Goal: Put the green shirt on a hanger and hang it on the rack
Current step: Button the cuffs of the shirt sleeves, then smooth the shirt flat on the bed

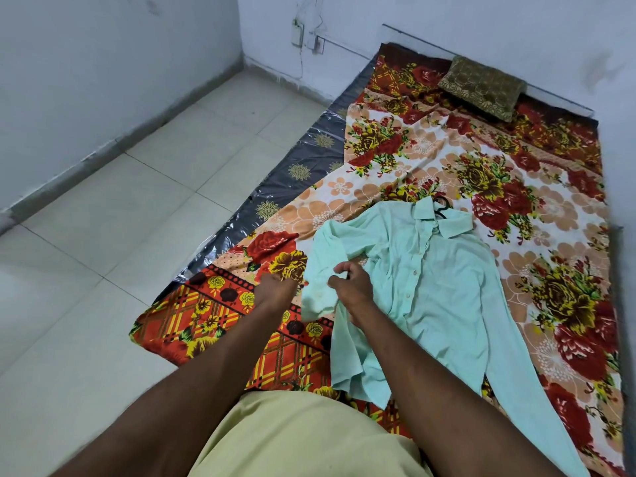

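A pale green button-up shirt lies front up on the flowered bed sheet, collar towards the far end. A black hanger hook pokes out at the collar; the rest of the hanger is hidden inside the shirt. The shirt's left sleeve is folded back over itself near the bed's left side. My left hand is closed at that sleeve's cuff end. My right hand pinches the same sleeve fabric just to the right. No rack is in view.
A low mattress with a grey plastic cover lies on a pale tiled floor. A brown patterned pillow sits at the far end against the white wall. Wall sockets are in the corner.
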